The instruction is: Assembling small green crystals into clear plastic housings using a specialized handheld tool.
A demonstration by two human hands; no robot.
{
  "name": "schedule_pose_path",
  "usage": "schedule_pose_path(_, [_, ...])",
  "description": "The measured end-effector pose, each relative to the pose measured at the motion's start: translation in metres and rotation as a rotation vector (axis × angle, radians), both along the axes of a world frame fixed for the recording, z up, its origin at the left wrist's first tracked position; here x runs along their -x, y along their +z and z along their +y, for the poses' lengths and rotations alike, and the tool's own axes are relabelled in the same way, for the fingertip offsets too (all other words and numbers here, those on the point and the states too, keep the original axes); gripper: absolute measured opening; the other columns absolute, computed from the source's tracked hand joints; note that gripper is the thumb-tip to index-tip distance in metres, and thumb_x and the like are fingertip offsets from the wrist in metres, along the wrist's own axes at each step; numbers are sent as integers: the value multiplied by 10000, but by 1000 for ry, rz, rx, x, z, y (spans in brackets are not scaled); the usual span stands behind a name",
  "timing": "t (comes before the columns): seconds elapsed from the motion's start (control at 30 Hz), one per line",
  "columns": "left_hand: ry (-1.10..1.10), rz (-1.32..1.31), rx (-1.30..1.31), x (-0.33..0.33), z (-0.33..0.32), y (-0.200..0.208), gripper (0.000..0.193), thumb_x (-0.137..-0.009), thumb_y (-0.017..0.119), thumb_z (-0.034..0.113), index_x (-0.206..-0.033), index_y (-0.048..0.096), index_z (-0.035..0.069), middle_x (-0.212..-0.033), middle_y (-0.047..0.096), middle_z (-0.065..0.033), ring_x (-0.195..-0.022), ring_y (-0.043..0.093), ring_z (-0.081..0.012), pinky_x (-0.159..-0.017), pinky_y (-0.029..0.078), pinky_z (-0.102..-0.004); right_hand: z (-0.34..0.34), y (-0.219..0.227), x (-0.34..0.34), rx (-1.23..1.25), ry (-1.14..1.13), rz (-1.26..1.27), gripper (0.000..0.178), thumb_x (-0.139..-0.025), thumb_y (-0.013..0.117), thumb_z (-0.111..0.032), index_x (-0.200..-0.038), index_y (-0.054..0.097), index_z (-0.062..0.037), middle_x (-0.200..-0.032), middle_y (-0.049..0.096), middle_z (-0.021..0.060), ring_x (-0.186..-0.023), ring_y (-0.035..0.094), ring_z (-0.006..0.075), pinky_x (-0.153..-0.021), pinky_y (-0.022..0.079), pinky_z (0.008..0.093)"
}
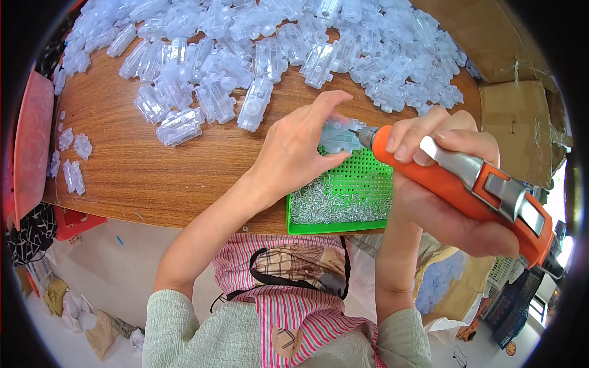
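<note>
My left hand (pixel 300 138) grips a clear plastic housing (pixel 339 136) between thumb and fingers, just above the far part of a green perforated tray (pixel 338 230). Small silver screws (pixel 334 205) lie heaped in the near part of that tray. In my right hand (pixel 451 178) is an orange electric screwdriver (pixel 423 175) with a metal lever along its side, my fingers wrapped round its body. Its tip points left and meets the right end of the housing. Whether a screw sits under the tip is too small to make out.
Many clear plastic housings (pixel 257 58) are piled across the far side of the brown wooden table (pixel 202 178). Small plastic bits (pixel 73 175) lie at its left. A pink bin (pixel 32 144) stands at the left edge, cardboard (pixel 515 122) at the right. Below right sits an open bag (pixel 445 279) of plastic pieces.
</note>
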State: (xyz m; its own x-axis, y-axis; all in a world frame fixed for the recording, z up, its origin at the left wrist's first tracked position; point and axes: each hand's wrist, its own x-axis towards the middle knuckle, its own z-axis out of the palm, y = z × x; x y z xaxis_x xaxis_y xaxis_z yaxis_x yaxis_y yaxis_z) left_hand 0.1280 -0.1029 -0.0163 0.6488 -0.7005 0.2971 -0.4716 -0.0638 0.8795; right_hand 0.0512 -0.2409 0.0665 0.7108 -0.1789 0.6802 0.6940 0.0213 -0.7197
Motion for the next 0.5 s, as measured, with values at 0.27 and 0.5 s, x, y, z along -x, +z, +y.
schedule_pose_path(0.27, [-12, 55, 2, -1, 2, 1, 695, -675, 781, 99, -1279, 436, 99, -1006, 668, -92, -961, 630, -310, -796, 511, -396, -3, -17, -14, 54, 61, -67, 1045, -694, 438, -887, -1073, 532, 82, -853, 528, 134, -694, 552, 229, -579, 461, 346])
schedule_pose_path(0.5, [-29, 19, 29, -1, 0, 0, 659, -685, 779, 103, -1255, 448, 103, -999, 668, -102, -960, 630, -317, -795, 512, -405, -8, -11, -12, 143, 33, -8, 1041, -719, 391, -886, -1083, 542, 77, -830, 528, 126, -669, 542, 216, -567, 472, 339])
